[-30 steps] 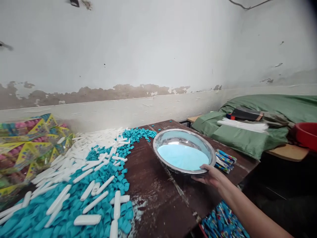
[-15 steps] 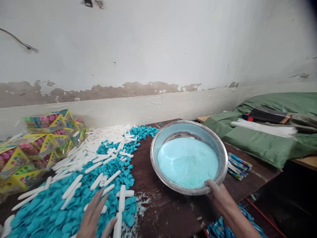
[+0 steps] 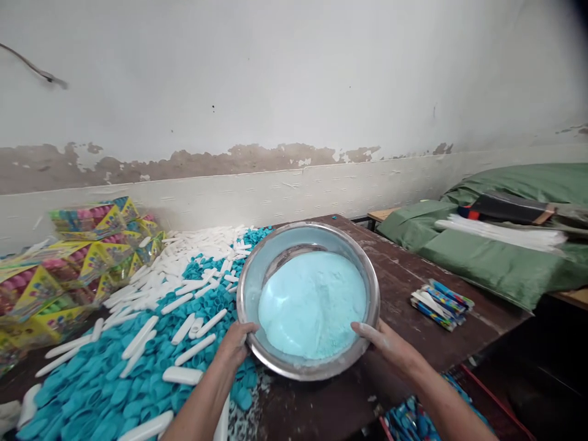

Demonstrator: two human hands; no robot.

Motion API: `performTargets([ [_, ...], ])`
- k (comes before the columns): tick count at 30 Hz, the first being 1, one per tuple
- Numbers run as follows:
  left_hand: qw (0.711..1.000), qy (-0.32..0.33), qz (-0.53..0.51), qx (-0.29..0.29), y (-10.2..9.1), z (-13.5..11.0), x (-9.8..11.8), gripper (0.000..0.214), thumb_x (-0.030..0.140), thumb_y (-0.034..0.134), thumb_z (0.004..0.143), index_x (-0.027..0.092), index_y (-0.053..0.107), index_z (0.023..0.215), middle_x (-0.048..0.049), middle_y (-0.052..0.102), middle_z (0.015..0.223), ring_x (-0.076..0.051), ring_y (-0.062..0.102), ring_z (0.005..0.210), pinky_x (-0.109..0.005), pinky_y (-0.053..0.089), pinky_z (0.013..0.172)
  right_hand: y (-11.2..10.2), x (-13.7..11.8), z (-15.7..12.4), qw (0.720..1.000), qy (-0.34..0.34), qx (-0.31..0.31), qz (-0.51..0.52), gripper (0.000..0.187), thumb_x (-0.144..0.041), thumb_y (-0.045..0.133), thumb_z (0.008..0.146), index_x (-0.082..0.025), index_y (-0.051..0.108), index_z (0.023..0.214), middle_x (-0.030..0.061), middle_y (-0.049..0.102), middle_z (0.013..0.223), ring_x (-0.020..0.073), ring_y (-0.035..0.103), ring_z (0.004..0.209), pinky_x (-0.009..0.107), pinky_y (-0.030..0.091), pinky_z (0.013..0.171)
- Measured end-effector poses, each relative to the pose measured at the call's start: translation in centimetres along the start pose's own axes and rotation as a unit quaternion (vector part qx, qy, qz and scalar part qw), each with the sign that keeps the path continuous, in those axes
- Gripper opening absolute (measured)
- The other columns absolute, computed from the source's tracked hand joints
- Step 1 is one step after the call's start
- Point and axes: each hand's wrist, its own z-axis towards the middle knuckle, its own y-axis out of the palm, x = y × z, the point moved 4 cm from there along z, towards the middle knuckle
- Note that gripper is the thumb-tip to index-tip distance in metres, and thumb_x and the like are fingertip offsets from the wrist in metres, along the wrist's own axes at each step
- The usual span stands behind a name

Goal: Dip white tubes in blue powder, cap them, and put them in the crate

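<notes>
A wide steel bowl (image 3: 294,240) holds pale blue powder (image 3: 312,303) and tilts slightly toward me above the dark wooden table (image 3: 395,275). My left hand (image 3: 235,346) grips the bowl's near left rim. My right hand (image 3: 386,344), dusted with white, grips the near right rim with the thumb over the edge. To the left lies a large heap of teal plastic caps (image 3: 92,392) mixed with white plastic tubes (image 3: 184,327).
Colourful yellow packets (image 3: 73,257) are stacked at the far left against the wall. A small bundle of printed wrappers (image 3: 441,301) lies on the table's right part. Green sacks (image 3: 496,257) with white sticks (image 3: 500,233) sit at the right. More wrappers fill a crate (image 3: 413,422) below.
The bowl has moved left and nearer to me. My left hand left the caps heap and took hold of the bowl's left rim. The right hand kept its grip.
</notes>
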Motion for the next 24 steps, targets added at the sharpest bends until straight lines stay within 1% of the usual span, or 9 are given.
performTargets([
  [2,1.0,0.013,-0.011,0.016,-0.4,-0.1,-0.3,0.025,-0.003,0.053,0.049,0.01,0.056,0.07,-0.0026,0.062,0.051,-0.02,0.059,0.048,-0.029,0.05,0.051,-1.4,-1.3,1.3,0.997,0.009,-0.011,0.079,0.063,-0.043,0.066,0.063,-0.02,0.047,0.119,0.0104,0.06,0.11,0.0265,0.053,0.104,0.041,0.045,0.086],
  [3,0.999,0.019,-0.016,0.022,-0.5,-0.1,-0.4,0.025,-0.003,0.052,0.049,0.01,0.056,0.07,-0.0025,0.063,0.052,-0.019,0.06,0.048,-0.029,0.05,0.052,-2.1,-1.9,2.0,0.992,0.004,0.029,0.123,0.061,-0.05,0.062,0.066,-0.023,0.046,0.119,0.0095,0.061,0.109,0.0251,0.054,0.104,0.04,0.046,0.085],
  [5,0.999,0.026,-0.025,0.031,-0.7,0.0,-0.7,0.025,-0.002,0.051,0.048,0.01,0.056,0.069,-0.0026,0.063,0.054,-0.019,0.06,0.05,-0.028,0.05,0.053,-2.6,-2.7,3.2,0.971,-0.033,0.152,0.18,0.052,-0.057,0.05,0.073,-0.026,0.048,0.115,0.007,0.064,0.102,0.0229,0.057,0.1,0.038,0.049,0.081],
  [6,0.999,0.027,-0.028,0.035,-0.8,0.0,-0.9,0.025,-0.002,0.051,0.047,0.01,0.056,0.068,-0.0025,0.063,0.053,-0.02,0.06,0.05,-0.028,0.05,0.053,-2.0,-2.8,3.7,0.967,-0.041,0.172,0.183,0.049,-0.059,0.045,0.075,-0.026,0.052,0.11,0.0062,0.065,0.097,0.0228,0.058,0.098,0.037,0.05,0.08],
  [9,0.998,0.022,-0.03,0.047,-1.2,-0.1,-1.2,0.021,-0.001,0.05,0.047,0.01,0.056,0.064,-0.002,0.06,0.049,-0.02,0.059,0.047,-0.029,0.049,0.05,1.1,-2.3,4.9,0.973,-0.03,0.14,0.178,0.043,-0.056,0.051,0.073,-0.02,0.061,0.095,0.0068,0.068,0.083,0.0265,0.06,0.09,0.037,0.051,0.076],
  [11,0.998,0.022,-0.029,0.054,-1.5,-0.2,-1.2,0.02,0.0,0.05,0.048,0.01,0.056,0.064,-0.002,0.059,0.047,-0.019,0.057,0.044,-0.029,0.049,0.048,2.4,-1.8,5.3,0.974,-0.021,0.125,0.189,0.04,-0.055,0.053,0.072,-0.019,0.063,0.086,0.0067,0.068,0.073,0.0268,0.061,0.085,0.037,0.052,0.075],
  [15,0.997,0.033,-0.031,0.063,-1.6,-0.1,-0.9,0.022,-0.001,0.049,0.049,0.01,0.057,0.066,-0.0026,0.061,0.051,-0.018,0.057,0.044,-0.028,0.048,0.048,2.3,-1.9,5.6,0.966,-0.028,0.133,0.219,0.036,-0.055,0.049,0.075,-0.021,0.059,0.074,0.0038,0.067,0.067,0.0237,0.062,0.083,0.034,0.051,0.075],
  [21,0.996,0.029,-0.025,0.084,-1.5,0.2,-0.8,0.022,-0.001,0.049,0.05,0.011,0.056,0.066,-0.0015,0.06,0.05,-0.017,0.056,0.044,-0.027,0.047,0.047,2.1,-2.2,5.9,0.967,-0.043,0.126,0.216,0.032,-0.049,0.048,0.079,-0.019,0.061,0.08,0.0047,0.068,0.075,0.0223,0.061,0.088,0.033,0.051,0.076],
  [24,0.995,0.036,-0.014,0.095,-1.6,0.1,-0.8,0.023,-0.003,0.049,0.05,0.01,0.057,0.067,-0.0024,0.061,0.05,-0.018,0.056,0.043,-0.027,0.047,0.046,2.2,-1.9,6.0,0.969,-0.034,0.124,0.209,0.025,-0.043,0.056,0.075,-0.018,0.062,0.078,0.0045,0.069,0.074,0.0226,0.061,0.087,0.031,0.05,0.076],
])
